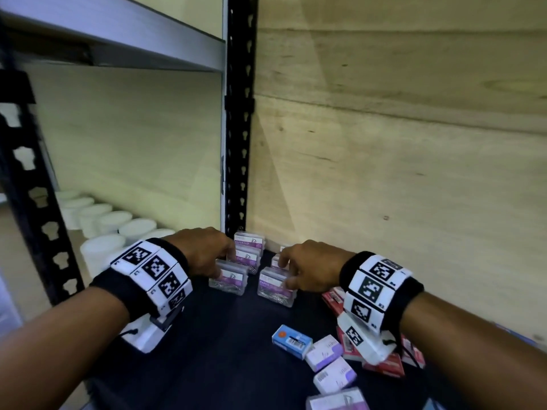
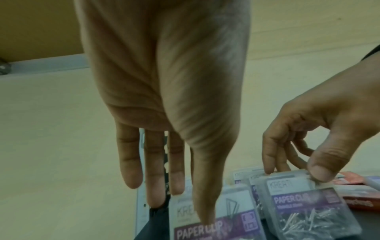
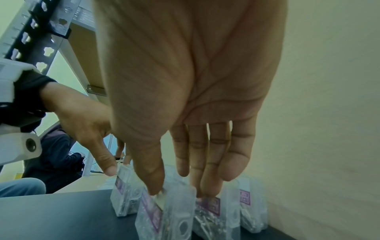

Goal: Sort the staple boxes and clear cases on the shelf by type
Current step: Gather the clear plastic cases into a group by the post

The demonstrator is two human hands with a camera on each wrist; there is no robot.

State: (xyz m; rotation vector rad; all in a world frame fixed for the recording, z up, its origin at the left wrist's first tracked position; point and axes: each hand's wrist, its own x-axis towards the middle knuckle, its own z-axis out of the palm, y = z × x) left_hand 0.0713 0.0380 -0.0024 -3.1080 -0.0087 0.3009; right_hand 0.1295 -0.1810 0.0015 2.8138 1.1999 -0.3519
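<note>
Several clear paper-clip cases stand in the back corner of the dark shelf point(image 1: 207, 335). My left hand point(image 1: 225, 267) reaches down onto the front left clear case point(image 1: 229, 279); its thumb point(image 2: 203, 216) lies on the label face and a finger sits behind the top edge. My right hand point(image 1: 285, 272) pinches the top of the front right clear case point(image 1: 275, 288) between thumb point(image 2: 320, 172) and fingers. Both cases rest on the shelf. Red staple boxes point(image 1: 334, 300), a blue one point(image 1: 291, 341) and white-purple ones point(image 1: 324, 352) lie loose at the front right.
More clear cases point(image 1: 248, 241) stand behind, against the black slotted post point(image 1: 239, 143). A plywood wall point(image 1: 399, 173) closes the right side. White round tubs point(image 1: 118, 226) fill the neighbouring bay on the left. Another person sits far left in the right wrist view.
</note>
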